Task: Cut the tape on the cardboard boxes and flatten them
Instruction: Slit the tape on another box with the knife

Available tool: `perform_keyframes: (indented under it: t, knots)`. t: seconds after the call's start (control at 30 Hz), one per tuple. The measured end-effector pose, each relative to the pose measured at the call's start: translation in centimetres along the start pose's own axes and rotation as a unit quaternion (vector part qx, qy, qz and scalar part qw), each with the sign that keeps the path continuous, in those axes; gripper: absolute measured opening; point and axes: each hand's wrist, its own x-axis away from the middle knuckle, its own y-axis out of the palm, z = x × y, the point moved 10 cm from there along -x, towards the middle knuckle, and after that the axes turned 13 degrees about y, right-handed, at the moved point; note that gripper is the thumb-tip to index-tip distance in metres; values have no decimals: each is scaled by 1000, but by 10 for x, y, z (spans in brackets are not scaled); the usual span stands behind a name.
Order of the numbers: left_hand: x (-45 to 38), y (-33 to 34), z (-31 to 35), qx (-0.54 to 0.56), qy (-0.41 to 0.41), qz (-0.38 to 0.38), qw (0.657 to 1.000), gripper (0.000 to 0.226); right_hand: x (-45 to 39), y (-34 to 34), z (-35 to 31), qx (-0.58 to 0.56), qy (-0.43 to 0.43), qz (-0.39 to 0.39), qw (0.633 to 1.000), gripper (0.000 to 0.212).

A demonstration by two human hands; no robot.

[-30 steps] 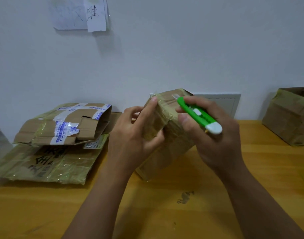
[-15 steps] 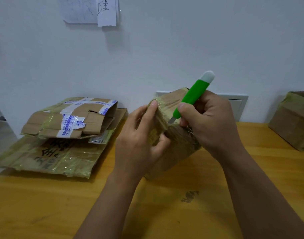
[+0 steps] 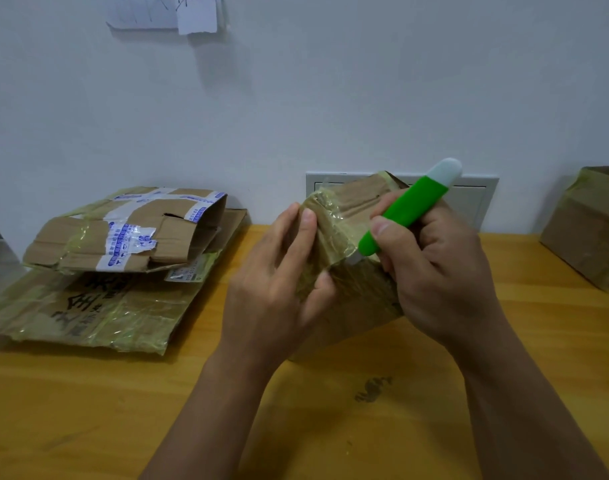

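A small taped cardboard box (image 3: 351, 216) stands tilted on the wooden table (image 3: 88, 410) in the middle. My left hand (image 3: 279, 282) grips its left corner, fingers on top and thumb on the near face. My right hand (image 3: 434, 271) holds a green utility knife (image 3: 407, 213) with a white cap, its blade end pressed down against the taped top edge of the box. The blade tip is hidden at the tape.
Two flattened boxes (image 3: 116, 258) lie stacked at the left of the table. Another taped box (image 3: 587, 230) stands at the far right. A white wall panel (image 3: 469, 195) sits behind the held box. Papers (image 3: 192, 12) hang on the wall.
My right hand turned the knife from lying across the box top to pointing blade-down, then drew it nearer along the taped edge. My left hand's fingers shifted on the corner.
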Motion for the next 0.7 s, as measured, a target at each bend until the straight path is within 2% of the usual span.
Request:
perform_keyframes:
  t: [0.1, 0.23, 0.37, 0.43, 0.57, 0.7]
  knots:
    - [0, 2, 0, -6, 7, -7, 1000, 50, 2, 2, -3, 12, -13, 1, 1000, 14]
    - [2, 3, 1, -2, 12, -14, 1000, 51, 7, 11, -15, 98, -67, 1, 993, 9]
    - [2, 5, -2, -6, -2, -12, 1000, 52, 7, -3, -9, 26, -41, 63, 997, 12]
    - [2, 5, -2, -2, -6, -12, 1000, 52, 8, -5, -8, 27, -37, 71, 996, 13]
    - [1, 2, -2, 2, -18, -10, 1000, 54, 5, 5, -10, 78, -29, 27, 996, 3]
    - [-1, -2, -3, -7, -8, -4, 1000, 55, -5, 8, -5, 80, 17, -28, 996, 8]
